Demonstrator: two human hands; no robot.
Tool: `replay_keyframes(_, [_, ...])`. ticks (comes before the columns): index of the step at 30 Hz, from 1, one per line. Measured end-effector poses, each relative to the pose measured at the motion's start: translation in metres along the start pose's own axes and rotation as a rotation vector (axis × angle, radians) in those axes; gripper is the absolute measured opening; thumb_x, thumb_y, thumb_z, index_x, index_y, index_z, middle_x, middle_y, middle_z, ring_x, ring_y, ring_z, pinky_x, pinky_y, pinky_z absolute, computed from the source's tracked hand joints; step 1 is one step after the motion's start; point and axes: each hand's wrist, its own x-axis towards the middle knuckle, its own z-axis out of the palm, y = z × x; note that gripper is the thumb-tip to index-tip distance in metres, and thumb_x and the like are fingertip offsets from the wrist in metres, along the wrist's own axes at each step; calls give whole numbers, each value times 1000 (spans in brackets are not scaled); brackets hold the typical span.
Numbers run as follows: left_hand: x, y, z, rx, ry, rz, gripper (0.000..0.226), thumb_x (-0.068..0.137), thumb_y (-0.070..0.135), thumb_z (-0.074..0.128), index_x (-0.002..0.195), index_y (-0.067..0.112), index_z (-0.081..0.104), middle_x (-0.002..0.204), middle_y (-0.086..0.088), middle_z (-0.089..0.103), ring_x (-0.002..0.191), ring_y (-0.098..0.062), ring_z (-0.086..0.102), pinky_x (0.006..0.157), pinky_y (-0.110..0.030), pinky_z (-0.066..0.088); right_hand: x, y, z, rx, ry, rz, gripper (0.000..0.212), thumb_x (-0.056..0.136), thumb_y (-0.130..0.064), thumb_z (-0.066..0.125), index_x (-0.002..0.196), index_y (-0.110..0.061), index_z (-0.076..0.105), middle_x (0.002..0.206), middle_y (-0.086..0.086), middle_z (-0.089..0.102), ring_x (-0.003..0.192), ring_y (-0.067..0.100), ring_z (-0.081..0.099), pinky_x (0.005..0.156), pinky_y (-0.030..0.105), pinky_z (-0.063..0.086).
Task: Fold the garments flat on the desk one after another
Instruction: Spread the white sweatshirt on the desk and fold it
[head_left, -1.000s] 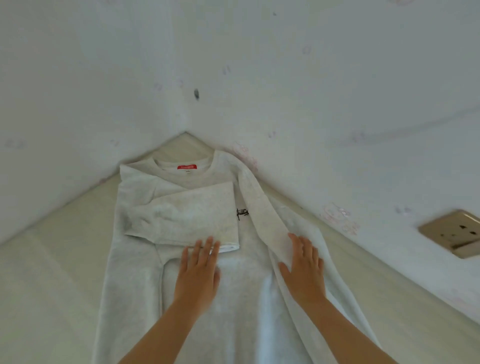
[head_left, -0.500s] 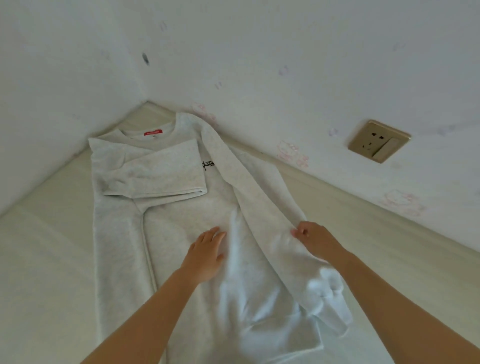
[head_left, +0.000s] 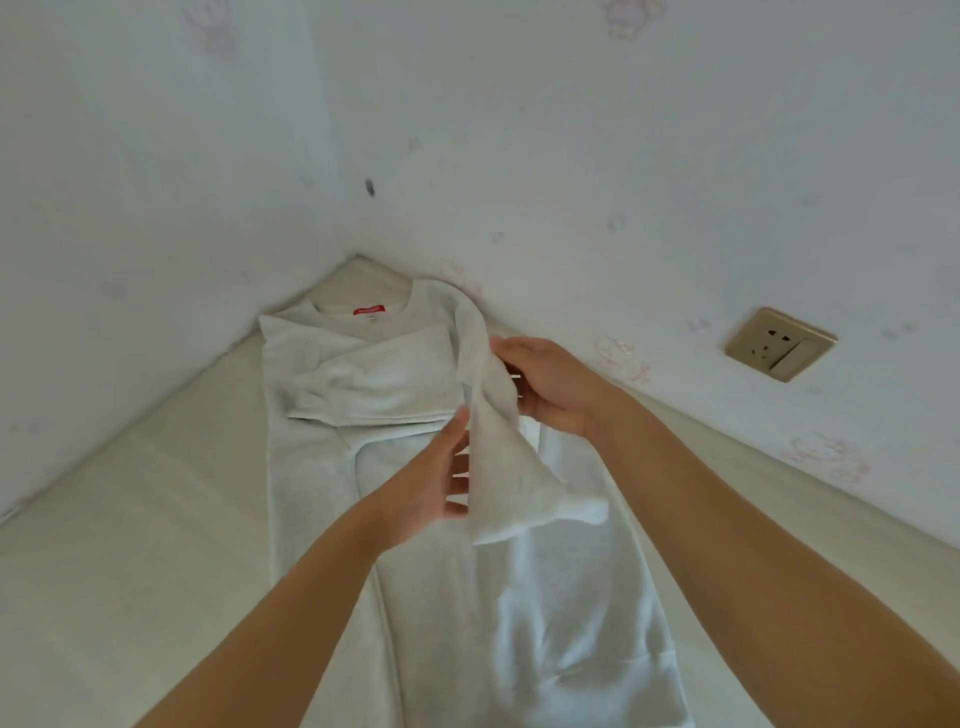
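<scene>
Sweatshirt (head_left: 441, 623) on desk (head_left: 130, 545), sleeve (head_left: 504, 467) gripped by left hand (head_left: 421, 483) and right hand (head_left: 556, 384); wall socket (head_left: 779, 344) nearby.

Sweatshirt (head_left: 441, 597) lies flat on desk (head_left: 156, 545), collar end back in the corner where left wall (head_left: 130, 208) meets right wall (head_left: 675, 156), hem end nearest the person. Folded sleeve (head_left: 384, 384) lies across the chest just in front of neck label (head_left: 371, 310). Raised sleeve (head_left: 498, 467) hangs over the middle (lifted off the body), left hand (head_left: 426, 488) holding it from the left and nearer, right hand (head_left: 556, 384) from the right and farther back, wall socket (head_left: 779, 343) to the right of both.
</scene>
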Motion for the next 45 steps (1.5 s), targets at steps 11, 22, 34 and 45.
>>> replay_keyframes(11, [-64, -34, -206, 46, 387, -162, 75, 77, 72, 57, 133, 22, 52, 123, -2, 64, 113, -24, 61, 104, -46, 41, 107, 68, 124, -689, -300, 129, 34, 96, -3, 47, 129, -6, 54, 114, 8, 59, 96, 17, 54, 72, 17, 45])
replay_keyframes(22, [8, -81, -239, 692, 875, -199, 42, 88, 48, 58, 117, 18, 53, 107, -5, 59, 89, -21, 59, 74, -33, 48, 213, 56, 8, -1719, -31, -223, 70, 85, 9, 49, 143, -26, 35, 152, 0, 25, 138, 24, 27, 99, 34, 41])
replay_keyframes(34, [-3, 10, -284, 573, 699, 63, 31, 101, 30, 42, 73, 19, 48, 67, 9, 49, 67, -13, 45, 64, -30, 33, 288, -40, -59, -1521, 38, -156, 40, 81, -56, 64, 71, -19, 57, 75, -1, 59, 72, 20, 57, 61, 31, 37])
replay_keyframes(45, [106, 32, -293, 1256, 922, 120, 56, 93, 35, 52, 145, 29, 33, 150, 1, 35, 138, -21, 32, 113, -39, 23, 299, 50, -13, -1504, 204, -569, 40, 96, -23, 52, 135, -15, 47, 148, 8, 39, 137, 27, 35, 108, 42, 32])
